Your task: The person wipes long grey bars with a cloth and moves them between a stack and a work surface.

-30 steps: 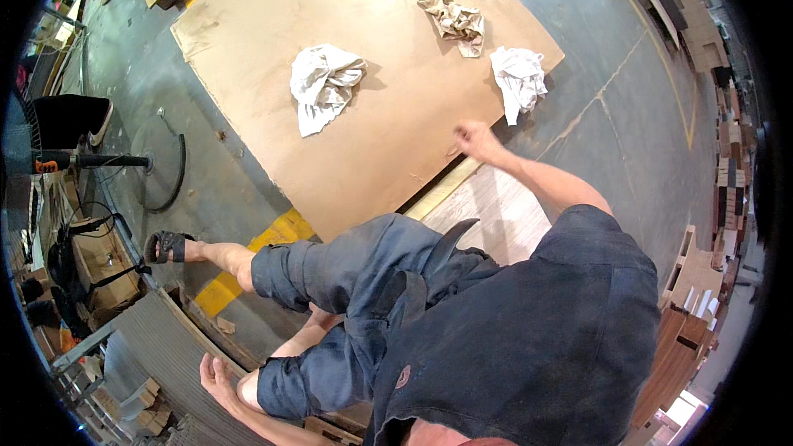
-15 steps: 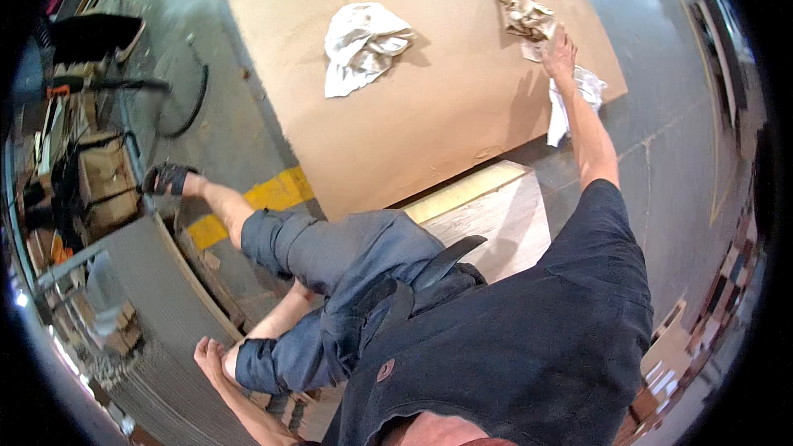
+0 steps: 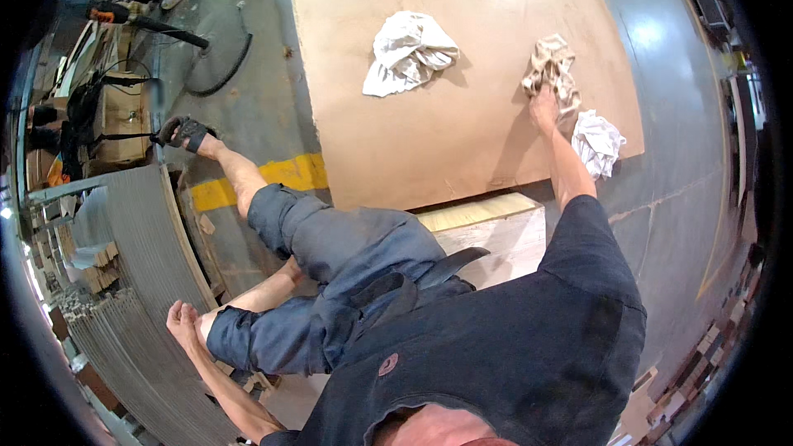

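Observation:
My right hand point(image 3: 543, 109) reaches over a large brown board point(image 3: 446, 149) and is closed on the near end of a crumpled, tan-stained rag point(image 3: 555, 64). The rest of that rag lies bunched on the surface beyond my fingers. Just right of my wrist, a white cloth point(image 3: 598, 144) hangs partly over the board's near edge. Another crumpled white cloth point(image 3: 409, 54) rests farther left on the board, apart from both hands. My left hand point(image 3: 183, 324) is beside my bent knee, its fingers curled in with nothing visible in them.
Under the board's near edge stands a pale wooden block point(image 3: 496, 227). To my left is a stack of grey corrugated sheets point(image 3: 157, 239). A black hose point(image 3: 227, 74) curves across the floor near a yellow floor stripe point(image 3: 273, 182). Wood pieces point(image 3: 702, 355) line the right side.
My right hand has drawn nearer to me and now grips the tan rag, which has bunched up and shifted with it. My left hand stays by the knee. The view has turned somewhat.

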Available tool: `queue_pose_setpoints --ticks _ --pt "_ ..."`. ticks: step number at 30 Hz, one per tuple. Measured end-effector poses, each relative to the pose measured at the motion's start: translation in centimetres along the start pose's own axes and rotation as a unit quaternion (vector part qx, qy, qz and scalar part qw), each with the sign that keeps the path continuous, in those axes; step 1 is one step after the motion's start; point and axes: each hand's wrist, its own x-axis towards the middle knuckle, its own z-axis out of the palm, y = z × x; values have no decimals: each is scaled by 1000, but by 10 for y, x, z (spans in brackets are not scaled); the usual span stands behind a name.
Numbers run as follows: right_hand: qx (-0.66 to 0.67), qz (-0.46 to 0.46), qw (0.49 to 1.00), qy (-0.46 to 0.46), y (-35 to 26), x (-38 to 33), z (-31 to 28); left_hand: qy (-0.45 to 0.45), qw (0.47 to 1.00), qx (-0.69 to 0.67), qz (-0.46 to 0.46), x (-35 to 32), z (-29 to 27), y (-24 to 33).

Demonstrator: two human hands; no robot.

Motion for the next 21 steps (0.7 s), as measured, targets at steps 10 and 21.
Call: queue_pose_setpoints --ticks 10,21 --pt "151 -115 958 -213 -106 -132 -110 23 987 98 123 -28 31 60" --pt "163 -413 868 -222 -128 -283 -88 -28 957 175 228 -53 36 93"
